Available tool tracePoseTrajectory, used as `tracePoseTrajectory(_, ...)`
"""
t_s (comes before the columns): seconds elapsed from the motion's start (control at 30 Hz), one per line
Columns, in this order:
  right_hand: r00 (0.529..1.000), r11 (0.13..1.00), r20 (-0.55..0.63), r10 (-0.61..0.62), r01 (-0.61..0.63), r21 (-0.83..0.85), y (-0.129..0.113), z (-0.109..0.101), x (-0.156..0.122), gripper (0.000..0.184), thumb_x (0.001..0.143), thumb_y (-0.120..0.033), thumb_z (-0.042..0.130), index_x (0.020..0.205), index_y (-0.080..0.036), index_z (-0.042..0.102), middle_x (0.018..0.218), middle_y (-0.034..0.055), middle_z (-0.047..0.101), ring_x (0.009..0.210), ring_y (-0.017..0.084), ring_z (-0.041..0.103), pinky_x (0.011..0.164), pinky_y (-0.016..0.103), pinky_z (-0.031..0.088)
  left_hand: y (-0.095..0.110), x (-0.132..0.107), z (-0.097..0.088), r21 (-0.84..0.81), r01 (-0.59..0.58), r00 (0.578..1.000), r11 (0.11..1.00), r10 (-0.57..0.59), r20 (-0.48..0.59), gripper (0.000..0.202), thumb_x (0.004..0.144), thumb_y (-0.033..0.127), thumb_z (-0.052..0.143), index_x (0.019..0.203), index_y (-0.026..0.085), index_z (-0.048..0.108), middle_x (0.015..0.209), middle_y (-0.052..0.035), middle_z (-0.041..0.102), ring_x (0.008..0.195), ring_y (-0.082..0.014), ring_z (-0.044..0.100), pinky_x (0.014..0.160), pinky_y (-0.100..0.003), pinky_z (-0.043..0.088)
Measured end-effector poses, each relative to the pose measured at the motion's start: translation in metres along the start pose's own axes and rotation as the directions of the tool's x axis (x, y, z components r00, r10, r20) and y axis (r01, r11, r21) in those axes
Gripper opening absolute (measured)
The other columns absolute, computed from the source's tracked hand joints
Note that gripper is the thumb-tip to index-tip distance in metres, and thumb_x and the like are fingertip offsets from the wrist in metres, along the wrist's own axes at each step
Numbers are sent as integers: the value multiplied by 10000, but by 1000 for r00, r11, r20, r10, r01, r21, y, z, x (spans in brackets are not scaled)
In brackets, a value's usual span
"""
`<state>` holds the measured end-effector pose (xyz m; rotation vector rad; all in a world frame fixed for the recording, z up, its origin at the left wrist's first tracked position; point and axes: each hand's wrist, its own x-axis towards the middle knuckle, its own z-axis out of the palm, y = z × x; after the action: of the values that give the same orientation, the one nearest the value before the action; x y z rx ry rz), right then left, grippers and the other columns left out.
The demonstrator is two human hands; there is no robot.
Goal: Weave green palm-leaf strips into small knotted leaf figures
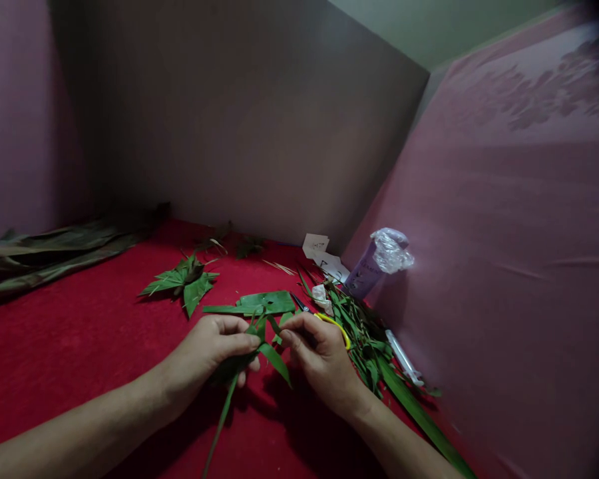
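- Looking down from the head view, I see the left hand [222, 346] pinching a green leaf piece [261, 328] between thumb and fingers, low over a red cloth [80, 359].
- A blade of it droops between the hands; a long stem trails below.
- The right hand [322, 359] has thumb and forefinger pressed together on a narrow strip [273, 324] at the piece's upper right.
- Scissors [324, 317] with yellow handles lie just behind the right hand, near a flat leaf section [269, 303].
- To the right, a heap of cut leaves [362, 329] sits by a purple packet [363, 276].
- Over left lies a leaf cluster [182, 283].
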<state>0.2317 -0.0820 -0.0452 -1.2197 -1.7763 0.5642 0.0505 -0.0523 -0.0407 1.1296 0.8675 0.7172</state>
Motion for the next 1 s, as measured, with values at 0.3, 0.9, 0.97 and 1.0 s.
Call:
tracePoseTrajectory(0.3, 998, 964, -15, 66, -60, 259, 3, 4, -2, 63, 828, -157, 535, 821, -199, 582, 671, -30, 547, 582, 88, 472, 545, 198, 384, -2, -2, -1, -33, -38, 998, 999, 40, 50, 191, 739, 304, 648, 692, 151, 542, 592, -9, 675, 419, -85, 546, 411, -179, 374)
tracePoseTrajectory(0.9, 999, 958, -42, 7, 6, 288, -2, 7, -4, 15, 820, -189, 565, 823, -203, 571, 700, -20, 552, 608, 102, 482, 562, 221, 393, -8, -1, 2, 92, 25, 987, 995, -39, 156, 270, 700, 393, 668, 717, 144, 566, 569, -22, 666, 384, -88, 529, 364, -173, 308)
tracePoseTrajectory(0.97, 999, 972, -50, -3, 14, 234, -4, 7, -5, 23, 819, -196, 568, 799, -196, 557, 677, -24, 545, 584, 100, 469, 539, 218, 382, -10, 0, 2, 104, 23, 986, 994, -39, 162, 272, 695, 395, 668, 714, 144, 562, 595, -41, 682, 397, -99, 543, 371, -180, 309)
tracePoseTrajectory(1.0, 999, 980, -53, -11, 22, 199, -5, 7, -6, 33, 822, -196, 563, 790, -192, 558, 673, -22, 548, 585, 102, 472, 540, 219, 382, -10, 0, 2, 108, 23, 986, 994, -41, 165, 271, 698, 395, 663, 712, 144, 561, 601, -46, 685, 398, -101, 543, 372, -182, 305)
